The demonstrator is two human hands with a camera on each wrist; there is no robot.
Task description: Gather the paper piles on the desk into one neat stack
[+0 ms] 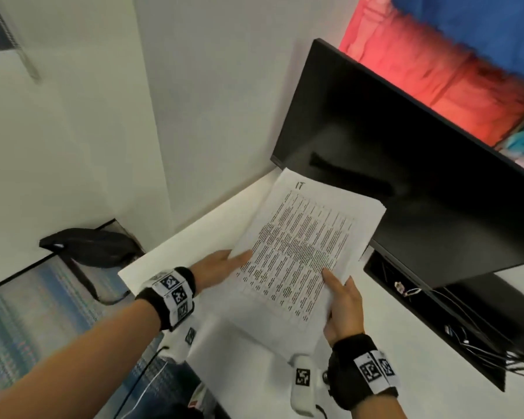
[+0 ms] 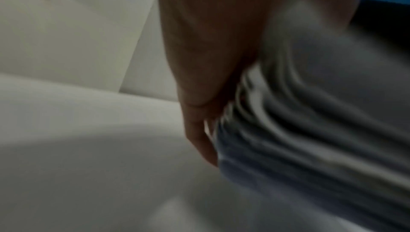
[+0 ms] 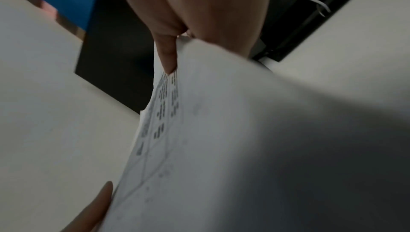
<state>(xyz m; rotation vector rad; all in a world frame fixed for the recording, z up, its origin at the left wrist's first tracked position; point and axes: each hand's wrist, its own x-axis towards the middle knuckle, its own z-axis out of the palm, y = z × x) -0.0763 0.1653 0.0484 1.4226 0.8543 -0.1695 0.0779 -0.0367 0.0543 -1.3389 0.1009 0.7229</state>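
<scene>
A stack of white printed paper (image 1: 303,252) is held up over the white desk (image 1: 176,255), tilted, with dense text on its top sheet. My left hand (image 1: 224,261) grips its left edge, thumb on top and fingers hidden beneath. My right hand (image 1: 342,306) pinches the near right edge, thumb lying on the print. In the left wrist view the left hand (image 2: 199,95) lies against the blurred, layered sheet edges of the stack (image 2: 288,130). The right wrist view shows the right thumb (image 3: 168,56) on the stack (image 3: 221,130), seen mostly from underneath.
A black monitor (image 1: 406,176) leans over the desk just behind and right of the papers. Under it runs a dark tray of cables (image 1: 466,328). A black bag (image 1: 88,246) lies off the desk's left end. White walls close off the far side.
</scene>
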